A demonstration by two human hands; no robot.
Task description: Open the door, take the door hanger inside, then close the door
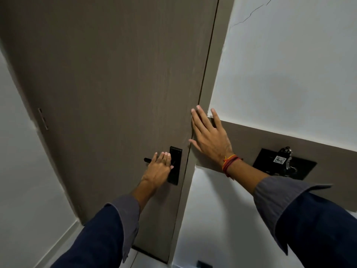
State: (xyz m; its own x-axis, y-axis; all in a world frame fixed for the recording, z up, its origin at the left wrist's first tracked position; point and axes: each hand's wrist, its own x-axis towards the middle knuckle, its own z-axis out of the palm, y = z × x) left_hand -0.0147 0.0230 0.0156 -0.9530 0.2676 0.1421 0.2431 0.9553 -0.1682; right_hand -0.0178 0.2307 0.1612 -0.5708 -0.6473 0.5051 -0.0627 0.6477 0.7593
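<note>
Left hand (pixel 159 167) curls on the lever handle (pixel 147 160) of the shut door (pixel 116 84); right hand (pixel 209 136), fingers spread wide, braces beside it; the lever likely needs pressing fully before pulling.

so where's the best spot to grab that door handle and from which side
Grip the black lever's free end, left of the lock plate, coming from above and wrapping down. It juts sideways from the plate, so the far end gives most leverage. The left hand already lies over it.

Looks like a hotel-type room entrance: brown door (pixel 116 84) with black lock plate (pixel 174 165), wall card-holder panel (pixel 284 164).
</note>
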